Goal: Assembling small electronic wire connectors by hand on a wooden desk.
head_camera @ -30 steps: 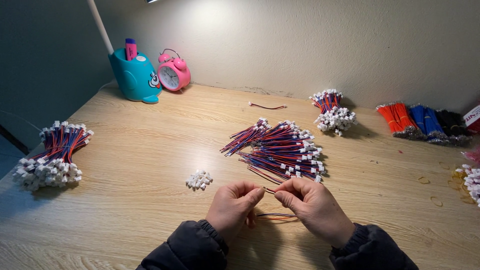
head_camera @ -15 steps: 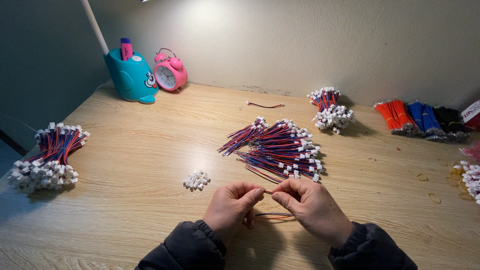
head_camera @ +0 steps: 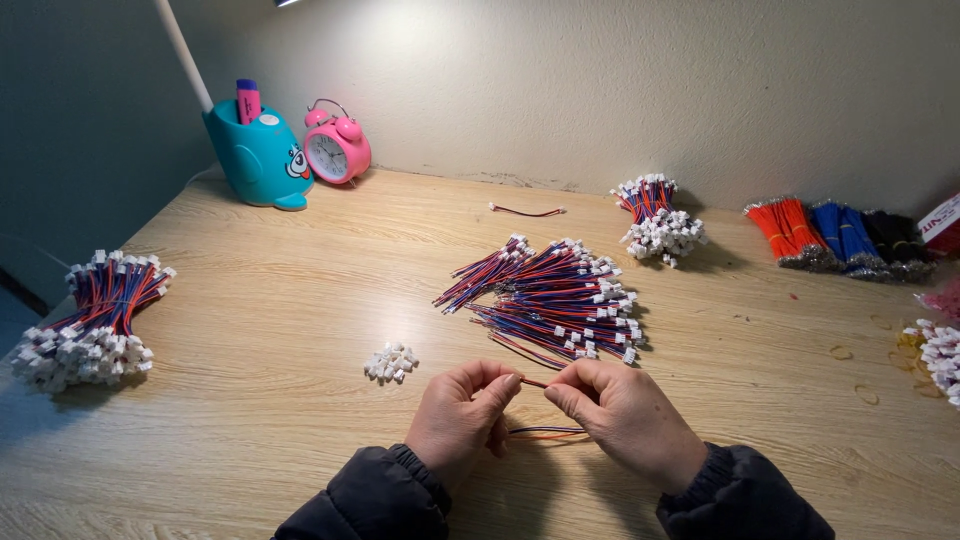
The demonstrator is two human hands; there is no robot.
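Note:
My left hand (head_camera: 462, 416) and my right hand (head_camera: 622, 418) meet near the table's front edge, both pinching a thin red and blue wire (head_camera: 535, 383) between fingertips. The wire loops back under my hands (head_camera: 545, 431). Just beyond them lies a loose pile of red and blue wires with white plugs (head_camera: 560, 295). A small heap of white plastic connectors (head_camera: 391, 362) rests left of my left hand.
A bundle of plugged wires (head_camera: 90, 325) lies at the far left, another (head_camera: 655, 218) at the back. Orange, blue and black wire bundles (head_camera: 835, 232) sit at the back right. A teal pen holder (head_camera: 258, 155) and pink alarm clock (head_camera: 338, 148) stand at the back left.
My hands stay together on the wire with only small finger movement. The view has shifted slightly; the piles have not moved.

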